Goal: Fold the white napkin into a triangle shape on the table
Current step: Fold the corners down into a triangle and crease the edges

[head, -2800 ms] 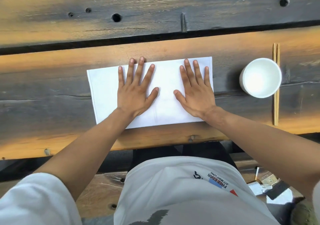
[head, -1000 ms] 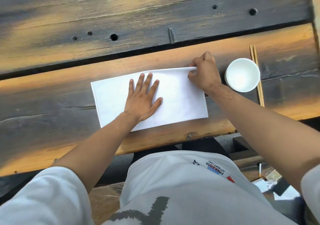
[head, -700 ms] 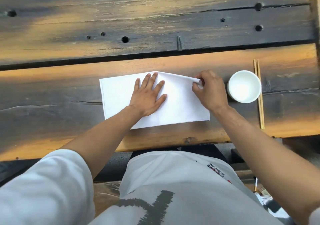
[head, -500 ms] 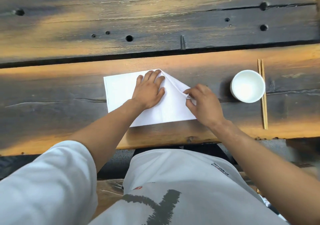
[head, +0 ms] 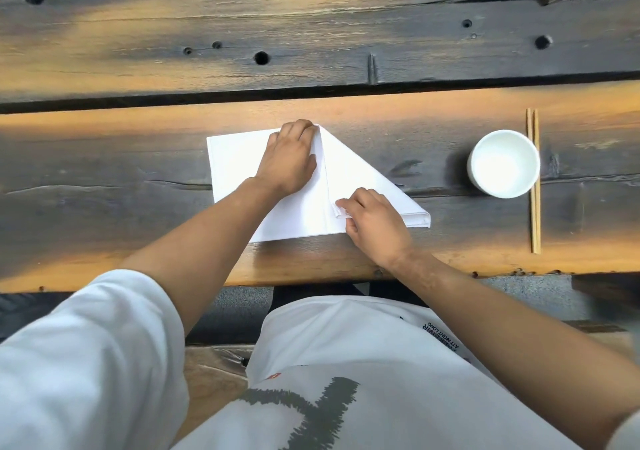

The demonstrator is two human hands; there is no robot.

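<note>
White cloth lies across the near plank of the wooden table (head: 104, 179): the napkin (head: 239, 162) is a folded strip whose right half is already turned down into a slanted flap, its diagonal edge running from the top centre to the lower right corner. The left hand (head: 289, 158) rests on the cloth at the top of that fold, fingers bent down with their tips pinning the peak; it presses but does not grasp. The right hand (head: 372, 222) pinches the brought-over corner between thumb and fingertips, holding it down near the napkin's bottom edge along the centre line. The step in hand looks like setting the first diagonal fold, so the task seems roughly halfway. Next, I judge, the right hand should flatten and crease that flap, then the left corner needs the same turn down to meet the centre, with the peak kept pinned so the layers do not slip. A white cup (head: 504, 162) and chopsticks (head: 535, 179) sit well apart to the right.
</note>
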